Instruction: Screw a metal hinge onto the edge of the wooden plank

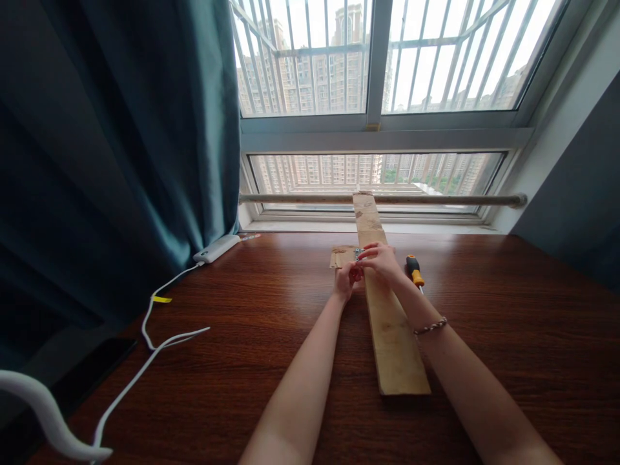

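A long, flat wooden board (394, 349) lies on the table, its far end resting near the window rail. Along its left edge, my left hand (347, 278) is closed, fingers curled around something too small to name. My right hand (380, 259) reaches over the board, and its thumb and fingertips meet the left fingers in a pinch. Just beyond the fingertips are small shiny metal pieces (357, 252), partly hidden by the hands. They sit by a small piece of cardboard (340, 256). A screwdriver (414, 270) with a black and yellow handle lies to the right of my right hand.
The brown wooden table (271, 303) reaches to the window. A white power strip (217, 248) with a white cable (167, 284) lies at the left, below the blue curtain (203, 129). A horizontal rail (300, 199) crosses in front of the window.
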The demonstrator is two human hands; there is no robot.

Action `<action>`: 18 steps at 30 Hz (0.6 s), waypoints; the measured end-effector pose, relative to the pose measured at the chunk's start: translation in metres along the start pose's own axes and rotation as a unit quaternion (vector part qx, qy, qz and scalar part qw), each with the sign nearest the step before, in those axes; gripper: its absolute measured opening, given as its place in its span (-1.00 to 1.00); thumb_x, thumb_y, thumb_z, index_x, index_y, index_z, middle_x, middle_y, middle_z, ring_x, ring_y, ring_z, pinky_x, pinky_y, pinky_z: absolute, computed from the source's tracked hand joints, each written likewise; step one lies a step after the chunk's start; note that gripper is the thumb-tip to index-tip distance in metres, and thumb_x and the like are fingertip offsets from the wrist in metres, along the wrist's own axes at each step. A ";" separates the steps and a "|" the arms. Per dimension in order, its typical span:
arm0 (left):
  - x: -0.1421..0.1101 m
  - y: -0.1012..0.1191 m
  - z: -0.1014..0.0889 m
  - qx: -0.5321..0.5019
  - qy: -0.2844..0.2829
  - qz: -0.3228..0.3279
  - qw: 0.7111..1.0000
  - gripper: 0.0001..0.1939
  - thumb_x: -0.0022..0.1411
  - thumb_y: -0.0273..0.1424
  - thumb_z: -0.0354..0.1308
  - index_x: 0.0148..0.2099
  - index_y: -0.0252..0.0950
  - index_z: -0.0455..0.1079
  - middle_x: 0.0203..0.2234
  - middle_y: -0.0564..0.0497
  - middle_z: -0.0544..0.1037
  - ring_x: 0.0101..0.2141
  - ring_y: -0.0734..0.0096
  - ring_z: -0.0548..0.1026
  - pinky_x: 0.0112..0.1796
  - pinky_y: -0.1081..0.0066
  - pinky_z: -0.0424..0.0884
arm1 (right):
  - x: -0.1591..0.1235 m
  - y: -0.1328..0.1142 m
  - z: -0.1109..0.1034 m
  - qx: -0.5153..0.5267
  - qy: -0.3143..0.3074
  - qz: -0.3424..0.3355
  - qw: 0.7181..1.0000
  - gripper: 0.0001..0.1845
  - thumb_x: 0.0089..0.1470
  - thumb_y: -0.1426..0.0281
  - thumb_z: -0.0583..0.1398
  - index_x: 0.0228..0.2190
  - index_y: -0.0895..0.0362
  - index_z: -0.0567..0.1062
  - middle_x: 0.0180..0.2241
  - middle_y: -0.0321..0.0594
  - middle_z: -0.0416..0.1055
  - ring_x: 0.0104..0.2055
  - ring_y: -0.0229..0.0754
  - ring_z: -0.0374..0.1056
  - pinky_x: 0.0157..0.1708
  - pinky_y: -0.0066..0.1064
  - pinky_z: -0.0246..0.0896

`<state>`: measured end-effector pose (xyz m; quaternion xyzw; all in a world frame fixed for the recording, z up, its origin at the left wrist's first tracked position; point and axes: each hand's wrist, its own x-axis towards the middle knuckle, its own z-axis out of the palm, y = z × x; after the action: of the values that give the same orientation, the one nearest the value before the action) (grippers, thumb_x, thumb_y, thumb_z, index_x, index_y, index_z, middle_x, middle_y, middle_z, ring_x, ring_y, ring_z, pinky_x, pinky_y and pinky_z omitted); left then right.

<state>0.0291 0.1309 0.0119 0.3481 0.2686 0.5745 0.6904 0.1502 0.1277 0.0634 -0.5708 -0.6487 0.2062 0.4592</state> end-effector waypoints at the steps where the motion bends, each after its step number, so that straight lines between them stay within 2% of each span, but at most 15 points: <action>1: 0.000 0.000 0.000 -0.003 -0.003 -0.001 1.000 -0.83 -0.10 -0.33 0.12 -0.56 -0.35 0.34 -0.70 0.04 0.32 -0.63 0.55 0.21 -0.56 0.47 0.08 | 0.000 0.000 0.000 0.002 0.001 -0.001 1.000 -0.86 -0.29 0.28 0.38 -0.55 0.03 0.63 -0.21 -0.19 0.41 -0.02 0.04 0.19 0.04 -0.13 -0.07; 10: 0.001 0.001 0.000 -0.016 -0.002 -0.014 1.000 -0.82 -0.13 -0.32 0.15 -0.51 -0.36 0.37 -0.68 0.07 0.33 -0.62 0.57 0.24 -0.56 0.49 0.11 | -0.001 -0.001 0.002 0.025 0.015 0.008 1.000 -0.76 -0.30 0.16 0.37 -0.54 0.04 0.62 -0.25 -0.19 0.41 -0.05 0.01 0.20 0.04 -0.13 -0.07; 18: -0.002 0.004 0.002 -0.045 -0.001 -0.017 0.999 -0.85 -0.12 -0.36 0.18 -0.49 -0.37 0.38 -0.66 0.06 0.37 -0.62 0.58 0.27 -0.55 0.48 0.14 | 0.001 -0.001 0.001 0.084 0.013 0.010 0.996 -0.79 -0.41 0.25 0.42 -0.60 0.06 0.60 -0.36 -0.23 0.42 -0.18 -0.06 0.31 -0.03 -0.22 0.11</action>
<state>0.0280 0.1285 0.0166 0.3127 0.2481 0.5741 0.7150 0.1487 0.1287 0.0637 -0.5393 -0.6171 0.2573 0.5119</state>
